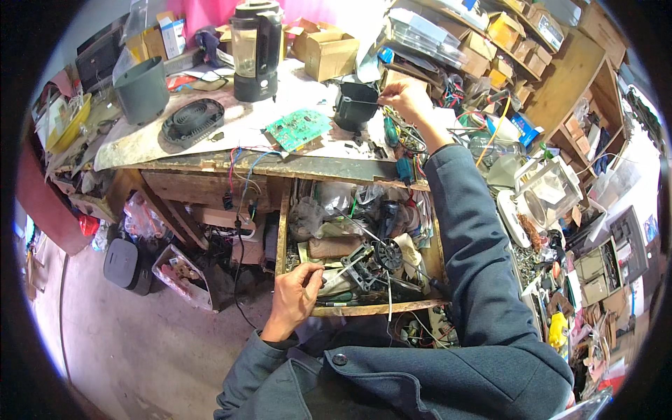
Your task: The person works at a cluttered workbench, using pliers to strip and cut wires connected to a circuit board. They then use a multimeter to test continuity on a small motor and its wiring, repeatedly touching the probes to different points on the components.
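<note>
My left hand (296, 294) is closed over the front left of the open drawer (435, 266), with a small dark item, too hidden to name, between its fingers. Tools, bags, cables and a black round part on a metal frame (387, 255) fill the drawer. My right hand (404, 96) reaches to the bench top, fingers bent at the rim of a black plastic housing (353, 108); whether they grip it is unclear. A green circuit board (297, 131) lies left of the housing, near a black oval base (192, 122).
A blender (255, 54), grey container (140, 94) and cardboard boxes (329, 56) stand on the bench (112, 154). Crowded shelves (563, 91) and cluttered surfaces run along the right. A black bin (124, 266) and a box of odds and ends (183, 278) sit on the floor at lower left.
</note>
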`<state>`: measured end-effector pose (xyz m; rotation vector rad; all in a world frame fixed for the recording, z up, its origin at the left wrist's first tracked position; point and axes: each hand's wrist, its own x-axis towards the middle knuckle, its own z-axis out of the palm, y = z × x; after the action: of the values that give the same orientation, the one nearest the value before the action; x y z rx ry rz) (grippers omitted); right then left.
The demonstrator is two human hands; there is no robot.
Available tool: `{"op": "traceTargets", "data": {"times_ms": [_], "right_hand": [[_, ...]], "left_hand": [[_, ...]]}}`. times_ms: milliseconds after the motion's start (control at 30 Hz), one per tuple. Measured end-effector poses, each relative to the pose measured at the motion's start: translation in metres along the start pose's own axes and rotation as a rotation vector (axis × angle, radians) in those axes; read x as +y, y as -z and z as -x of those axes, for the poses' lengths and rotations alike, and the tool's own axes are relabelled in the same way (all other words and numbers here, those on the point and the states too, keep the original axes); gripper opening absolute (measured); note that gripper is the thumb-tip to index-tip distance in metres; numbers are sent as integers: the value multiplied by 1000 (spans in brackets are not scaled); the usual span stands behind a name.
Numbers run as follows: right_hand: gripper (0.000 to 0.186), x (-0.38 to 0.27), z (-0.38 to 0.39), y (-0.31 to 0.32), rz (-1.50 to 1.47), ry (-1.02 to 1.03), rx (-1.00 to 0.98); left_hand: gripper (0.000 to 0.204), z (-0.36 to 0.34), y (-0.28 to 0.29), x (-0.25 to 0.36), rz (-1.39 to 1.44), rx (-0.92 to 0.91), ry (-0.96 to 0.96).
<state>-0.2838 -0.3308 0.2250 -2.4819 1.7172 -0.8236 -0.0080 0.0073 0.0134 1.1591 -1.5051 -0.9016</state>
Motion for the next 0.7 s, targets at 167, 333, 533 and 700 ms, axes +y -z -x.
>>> {"op": "traceTargets", "data": {"times_ms": [167, 333, 533, 700], "right_hand": [[19, -27, 3, 9, -156, -203, -104], [23, 8, -4, -5, -56, 6, -23], [37, -9, 0, -2, 344, 169, 75], [27, -8, -7, 8, 244, 109, -7]], "left_hand": [[16, 2, 3, -3, -5, 9, 7], [16, -1, 0, -2, -8, -15, 1], [16, 0, 1, -1, -17, -11, 14], [15, 0, 1, -3, 1, -10, 25]]}}
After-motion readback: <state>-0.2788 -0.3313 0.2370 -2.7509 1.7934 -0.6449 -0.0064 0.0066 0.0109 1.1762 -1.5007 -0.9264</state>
